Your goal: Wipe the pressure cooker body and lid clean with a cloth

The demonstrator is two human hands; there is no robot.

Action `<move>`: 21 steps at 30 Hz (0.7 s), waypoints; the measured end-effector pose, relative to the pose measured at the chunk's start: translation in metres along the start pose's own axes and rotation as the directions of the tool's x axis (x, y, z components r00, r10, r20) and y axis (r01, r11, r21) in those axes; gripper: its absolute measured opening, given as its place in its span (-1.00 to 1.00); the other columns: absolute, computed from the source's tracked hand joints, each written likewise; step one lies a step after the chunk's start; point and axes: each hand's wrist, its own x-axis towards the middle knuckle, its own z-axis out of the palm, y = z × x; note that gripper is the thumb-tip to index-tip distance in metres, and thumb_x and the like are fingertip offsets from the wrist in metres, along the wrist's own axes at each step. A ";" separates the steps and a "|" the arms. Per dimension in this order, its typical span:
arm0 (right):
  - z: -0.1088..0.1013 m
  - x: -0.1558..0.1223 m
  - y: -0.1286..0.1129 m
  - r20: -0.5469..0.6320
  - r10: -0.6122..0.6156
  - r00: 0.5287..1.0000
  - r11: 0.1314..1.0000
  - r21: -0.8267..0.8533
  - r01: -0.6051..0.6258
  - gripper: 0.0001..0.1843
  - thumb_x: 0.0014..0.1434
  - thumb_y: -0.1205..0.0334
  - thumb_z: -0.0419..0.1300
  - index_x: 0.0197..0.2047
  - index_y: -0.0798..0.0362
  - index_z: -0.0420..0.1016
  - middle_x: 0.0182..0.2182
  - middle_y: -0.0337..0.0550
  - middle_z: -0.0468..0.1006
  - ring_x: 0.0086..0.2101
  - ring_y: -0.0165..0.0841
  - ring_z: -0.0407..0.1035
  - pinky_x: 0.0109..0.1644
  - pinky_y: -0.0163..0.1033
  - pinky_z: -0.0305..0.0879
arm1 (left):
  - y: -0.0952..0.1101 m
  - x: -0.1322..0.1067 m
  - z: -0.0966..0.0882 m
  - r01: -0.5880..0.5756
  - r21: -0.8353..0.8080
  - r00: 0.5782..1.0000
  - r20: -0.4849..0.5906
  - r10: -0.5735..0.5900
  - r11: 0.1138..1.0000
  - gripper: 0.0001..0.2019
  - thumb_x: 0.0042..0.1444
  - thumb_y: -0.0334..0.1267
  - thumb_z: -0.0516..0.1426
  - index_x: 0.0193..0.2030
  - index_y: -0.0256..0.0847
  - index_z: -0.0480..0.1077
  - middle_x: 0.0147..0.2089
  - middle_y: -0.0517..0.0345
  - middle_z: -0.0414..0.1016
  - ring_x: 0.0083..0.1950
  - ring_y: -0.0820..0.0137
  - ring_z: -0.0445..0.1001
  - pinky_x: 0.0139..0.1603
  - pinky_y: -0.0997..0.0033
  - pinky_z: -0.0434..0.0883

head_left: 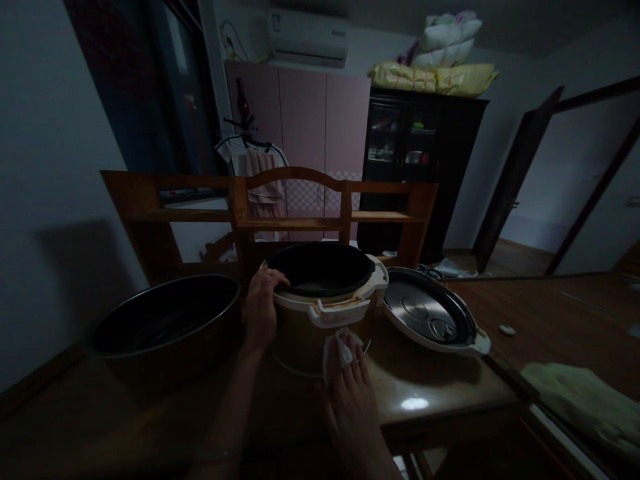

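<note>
While my left hand (260, 308) curls over the rim of the one rice cooker (320, 327), my right hand (353, 400) pinches one white cloth (341, 347) against its front. One open lid (430, 317) lies right of that hand, and one basin (165, 320) sits left of my left. A wooden table (435, 387) in a dim room.

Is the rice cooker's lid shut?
No, the lid lies swung open beside the rice cooker, its metal inner face up.
</note>
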 end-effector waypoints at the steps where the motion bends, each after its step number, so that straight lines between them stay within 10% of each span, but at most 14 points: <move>1: 0.000 -0.002 0.001 0.000 0.020 1.000 1.000 0.006 -0.020 -0.15 0.39 0.16 0.08 0.55 -0.04 -0.34 0.49 -0.07 -0.07 0.45 -0.01 -0.19 0.45 0.31 -0.02 | 0.000 0.000 0.000 0.001 0.003 1.000 -0.003 -0.001 1.000 -0.44 0.43 0.02 -0.28 -0.34 -0.08 0.44 -0.15 0.10 0.52 0.06 0.29 0.46 0.46 0.13 0.17; 21: -0.021 0.000 0.027 0.019 0.335 0.942 0.911 0.249 -0.329 -0.32 0.48 0.11 -0.17 0.55 -0.15 -0.38 0.52 -0.18 -0.22 0.47 -0.14 -0.24 0.47 0.25 -0.09 | -0.002 0.000 0.002 -0.022 -0.052 0.999 -0.026 0.021 0.998 -0.44 0.43 0.02 -0.26 -0.34 -0.09 0.46 -0.16 0.11 0.51 0.06 0.29 0.45 0.48 0.13 0.11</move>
